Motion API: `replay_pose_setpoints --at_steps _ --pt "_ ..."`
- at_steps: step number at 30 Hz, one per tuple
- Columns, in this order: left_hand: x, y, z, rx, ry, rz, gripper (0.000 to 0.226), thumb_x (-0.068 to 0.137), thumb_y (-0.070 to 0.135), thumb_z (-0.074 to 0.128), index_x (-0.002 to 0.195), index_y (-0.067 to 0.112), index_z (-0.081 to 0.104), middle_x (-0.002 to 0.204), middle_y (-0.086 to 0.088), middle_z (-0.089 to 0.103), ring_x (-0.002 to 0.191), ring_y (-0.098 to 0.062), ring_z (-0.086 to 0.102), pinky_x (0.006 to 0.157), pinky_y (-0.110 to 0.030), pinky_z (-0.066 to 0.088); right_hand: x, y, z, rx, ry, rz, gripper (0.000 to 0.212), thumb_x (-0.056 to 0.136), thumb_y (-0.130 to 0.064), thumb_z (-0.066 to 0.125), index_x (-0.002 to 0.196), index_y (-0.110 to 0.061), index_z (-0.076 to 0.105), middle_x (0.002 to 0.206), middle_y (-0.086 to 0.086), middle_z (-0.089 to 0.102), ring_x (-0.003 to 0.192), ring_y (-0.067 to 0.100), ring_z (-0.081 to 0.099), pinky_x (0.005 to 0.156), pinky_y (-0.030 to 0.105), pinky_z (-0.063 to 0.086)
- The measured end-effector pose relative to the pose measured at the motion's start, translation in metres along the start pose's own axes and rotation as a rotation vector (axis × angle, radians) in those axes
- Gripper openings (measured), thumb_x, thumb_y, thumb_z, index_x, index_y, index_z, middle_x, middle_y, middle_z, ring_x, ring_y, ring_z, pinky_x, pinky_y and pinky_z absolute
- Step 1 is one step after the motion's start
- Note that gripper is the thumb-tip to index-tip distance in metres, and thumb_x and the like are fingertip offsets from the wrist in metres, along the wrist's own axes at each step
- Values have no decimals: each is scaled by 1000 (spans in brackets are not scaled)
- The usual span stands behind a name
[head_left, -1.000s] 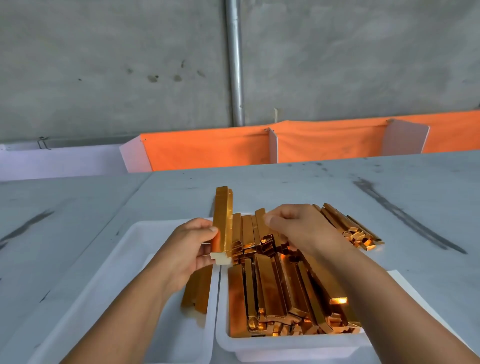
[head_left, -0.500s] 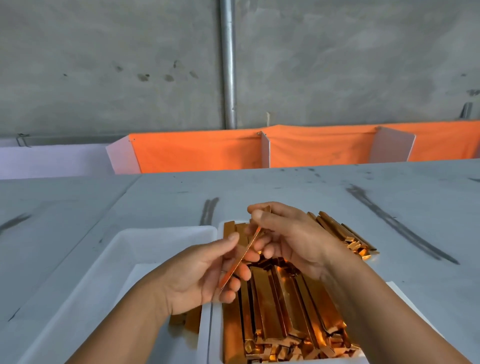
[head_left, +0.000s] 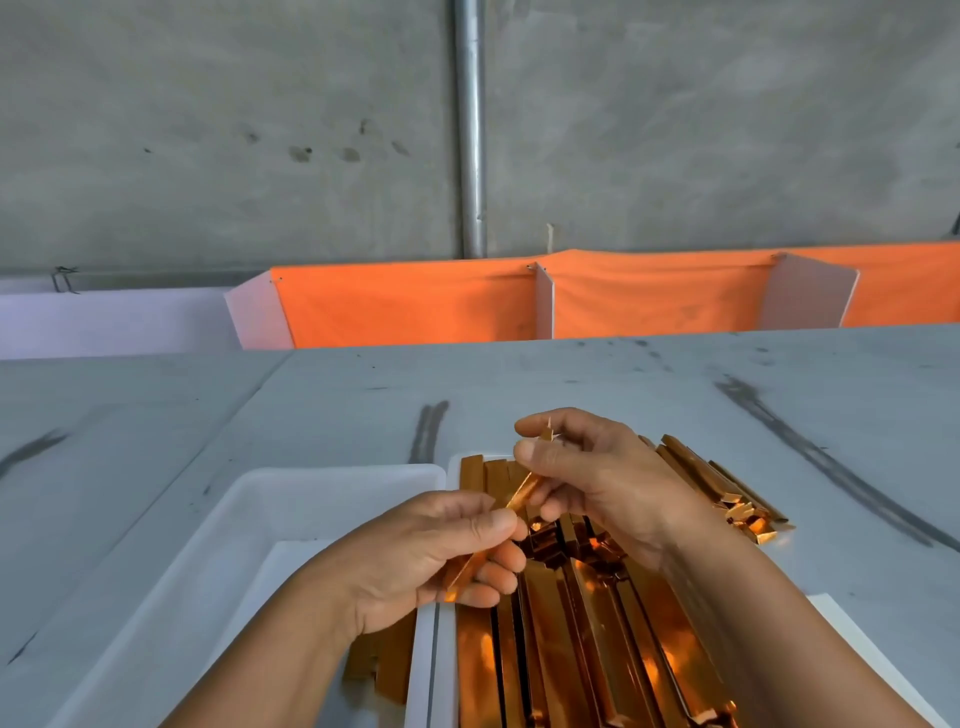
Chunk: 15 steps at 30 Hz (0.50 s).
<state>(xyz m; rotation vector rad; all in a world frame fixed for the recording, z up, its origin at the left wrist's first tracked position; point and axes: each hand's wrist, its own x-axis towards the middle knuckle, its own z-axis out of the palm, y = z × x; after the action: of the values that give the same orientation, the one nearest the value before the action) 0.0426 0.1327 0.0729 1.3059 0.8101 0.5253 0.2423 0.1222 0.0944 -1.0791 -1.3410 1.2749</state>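
Observation:
A flat, shiny copper-gold carton strip (head_left: 524, 493) is held edge-on over the trays by both hands. My left hand (head_left: 431, 561) grips its near end between thumb and curled fingers. My right hand (head_left: 592, 478) pinches its far end between thumb and fingers. Under the hands, a white tray (head_left: 441, 670) on the right holds several flat copper-gold strips (head_left: 582, 649). A second white tray (head_left: 291, 499) on the left holds a couple of folded gold pieces (head_left: 379, 665), partly hidden by my left forearm.
More gold strips (head_left: 727, 493) lie loose on the grey table (head_left: 571, 379) to the right of the trays. Orange cloth with white dividers (head_left: 545, 301) runs along the table's far edge. Behind it a metal pipe (head_left: 470, 130) climbs the concrete wall.
A second ago my left hand held a folded gold box upright; that box is gone from the hand. Both hands now hold a flat strip, raised slightly since half a second ago.

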Motion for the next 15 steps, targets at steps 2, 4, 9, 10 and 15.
replay_pose_setpoints --at_steps 2,4,9,10,15 --pt "2 3 -2 60 -6 17 41 77 51 73 102 19 72 101 -9 72 94 -21 68 87 -32 55 4 2 1 -34 -6 -24 27 87 -20 73 113 -17 67 69 9 69 57 17 63 62 23 55" --pt "5 5 -4 93 21 45 48 77 55 71 106 17 68 99 -7 72 92 -19 68 85 -31 55 8 3 2 -55 -21 -40 28 87 -20 74 113 -18 66 67 4 69 58 16 66 62 22 55" --pt "13 -2 -5 87 137 120 33 80 47 65 94 18 70 86 -5 70 73 -14 64 69 -27 52 14 9 6 -25 -40 -55 39 83 -26 75 120 -23 63 74 3 69 67 17 71 66 21 55" --pt "15 -4 -5 79 143 125 30 81 47 65 91 20 71 84 -5 69 70 -13 63 68 -26 52 15 10 6 -3 -42 -52 41 81 -26 75 120 -22 63 75 5 69 67 17 71 66 21 55" --pt "19 -12 -8 85 131 129 30 81 50 63 89 23 70 84 -3 68 70 -12 61 68 -25 51 21 19 8 0 -13 -61 45 74 -29 77 116 -20 65 72 7 68 62 18 70 61 21 54"
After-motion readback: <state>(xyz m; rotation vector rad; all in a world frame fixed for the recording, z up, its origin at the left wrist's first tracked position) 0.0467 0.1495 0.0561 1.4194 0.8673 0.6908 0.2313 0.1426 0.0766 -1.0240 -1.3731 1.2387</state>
